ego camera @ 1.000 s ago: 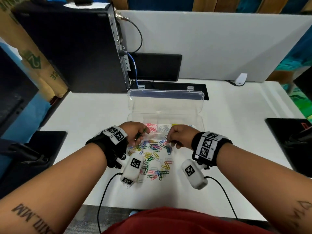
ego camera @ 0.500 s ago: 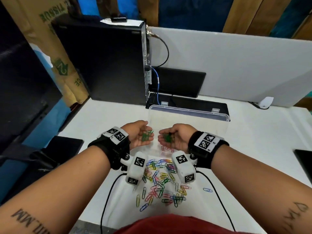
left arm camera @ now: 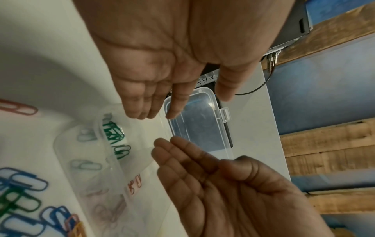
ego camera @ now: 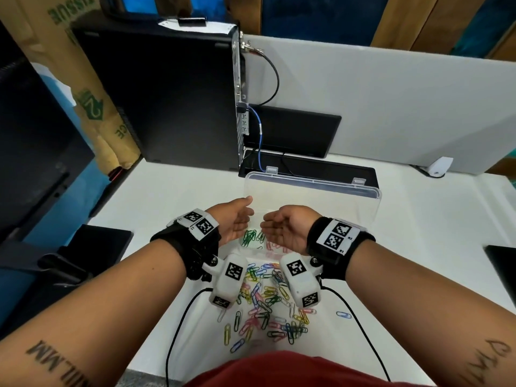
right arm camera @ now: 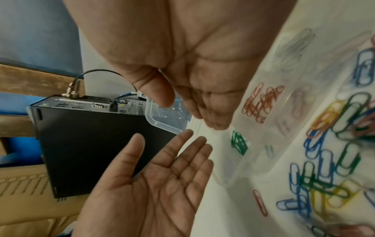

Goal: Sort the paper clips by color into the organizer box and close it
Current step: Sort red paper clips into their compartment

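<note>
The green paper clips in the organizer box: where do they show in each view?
Head: green paper clips at centre, between the two wrists.
Left wrist: left of centre, under the fingertips.
Right wrist: right of centre, below the fingers.
Shared landmark: the open clear lid.

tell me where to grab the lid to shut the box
Take the lid by its top edge near the two latch tabs, reaching from above and behind. It stands upright, hinged at the box, so pulling that free edge forward and down closes it.

Clear glossy plastic organizer box (ego camera: 312, 188)
</note>
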`<state>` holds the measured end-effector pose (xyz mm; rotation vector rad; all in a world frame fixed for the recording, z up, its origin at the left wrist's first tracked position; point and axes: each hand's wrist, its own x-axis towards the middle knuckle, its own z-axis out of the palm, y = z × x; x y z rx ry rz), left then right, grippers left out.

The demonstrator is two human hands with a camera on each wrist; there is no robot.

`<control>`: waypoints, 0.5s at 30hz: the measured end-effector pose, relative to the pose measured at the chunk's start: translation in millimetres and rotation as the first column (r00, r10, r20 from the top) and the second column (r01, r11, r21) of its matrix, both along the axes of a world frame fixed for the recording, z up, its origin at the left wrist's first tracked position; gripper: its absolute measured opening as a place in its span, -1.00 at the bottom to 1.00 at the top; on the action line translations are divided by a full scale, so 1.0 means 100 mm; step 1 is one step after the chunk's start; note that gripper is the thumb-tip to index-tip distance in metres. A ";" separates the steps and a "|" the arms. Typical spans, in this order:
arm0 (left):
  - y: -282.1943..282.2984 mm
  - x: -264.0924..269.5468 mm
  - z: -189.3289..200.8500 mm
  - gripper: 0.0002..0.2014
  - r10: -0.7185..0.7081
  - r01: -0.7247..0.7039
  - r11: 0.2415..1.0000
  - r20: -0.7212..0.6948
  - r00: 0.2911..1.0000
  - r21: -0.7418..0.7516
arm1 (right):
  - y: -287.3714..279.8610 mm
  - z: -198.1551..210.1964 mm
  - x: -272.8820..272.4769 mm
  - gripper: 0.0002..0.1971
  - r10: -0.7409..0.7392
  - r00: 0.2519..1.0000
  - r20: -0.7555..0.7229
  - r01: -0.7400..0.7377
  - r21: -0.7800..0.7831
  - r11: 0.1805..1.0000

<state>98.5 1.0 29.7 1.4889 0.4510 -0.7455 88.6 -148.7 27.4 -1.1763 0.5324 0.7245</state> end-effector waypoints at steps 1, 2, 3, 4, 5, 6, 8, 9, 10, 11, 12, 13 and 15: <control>-0.01 -0.01 0.01 -0.64 0.000 -0.001 1.000 0.023 1.000 0.014 | -0.02 0.01 -0.02 -0.78 0.007 1.000 0.029 -0.007 -0.006 1.000; -0.01 -0.02 0.02 -0.73 0.004 -0.006 0.999 0.053 0.999 0.034 | -0.04 0.02 -0.04 -0.76 0.011 0.998 0.064 -0.010 -0.021 1.000; -0.01 -0.03 0.04 -0.81 0.010 -0.015 0.998 0.091 0.996 0.056 | -0.07 0.04 -0.07 -0.74 0.012 0.995 0.100 -0.007 -0.046 0.999; 0.00 -0.04 0.05 -0.87 0.016 -0.027 0.997 0.139 0.990 0.079 | -0.10 0.05 -0.09 -0.74 0.014 0.991 0.136 -0.003 -0.080 0.997; 0.00 -0.05 0.08 -0.90 0.017 -0.036 0.995 0.194 0.981 0.095 | -0.15 0.07 -0.12 -0.74 0.021 0.985 0.172 0.001 -0.125 0.992; 0.00 -0.06 0.10 -0.89 0.008 -0.036 0.994 0.248 0.969 0.108 | -0.19 0.08 -0.14 -0.75 0.044 0.977 0.210 -0.006 -0.181 0.983; -0.03 -0.12 0.16 -0.87 -0.063 0.010 0.987 0.328 0.943 0.160 | -0.30 0.11 -0.21 -0.75 0.147 0.950 0.277 -0.052 -0.325 0.944; -0.05 -0.15 0.17 -0.86 -0.131 0.054 0.975 0.358 0.924 0.217 | -0.36 0.12 -0.24 -0.76 0.217 0.930 0.297 -0.084 -0.402 0.912; -0.09 -0.19 0.17 -0.85 -0.218 0.106 0.951 0.385 0.897 0.291 | -0.44 0.12 -0.29 -0.76 0.282 0.908 0.308 -0.108 -0.478 0.872; -0.12 -0.23 0.16 -0.85 -0.311 0.154 0.915 0.408 0.858 0.373 | -0.50 0.12 -0.34 -0.75 0.344 0.885 0.312 -0.128 -0.548 0.826; -0.15 -0.28 0.13 -0.86 -0.406 0.206 0.870 0.416 0.814 0.447 | -0.57 0.11 -0.39 -0.75 0.402 0.862 0.308 -0.145 -0.609 0.779; -0.19 -0.32 0.10 -0.88 -0.498 0.261 0.819 0.407 0.766 0.511 | -0.65 0.10 -0.46 -0.76 0.455 0.840 0.296 -0.167 -0.656 0.736; -0.27 -0.41 0.03 -0.88 -0.670 0.364 0.687 0.353 0.654 0.629 | -0.81 0.06 -0.60 -0.76 0.542 0.804 0.247 -0.230 -0.711 0.665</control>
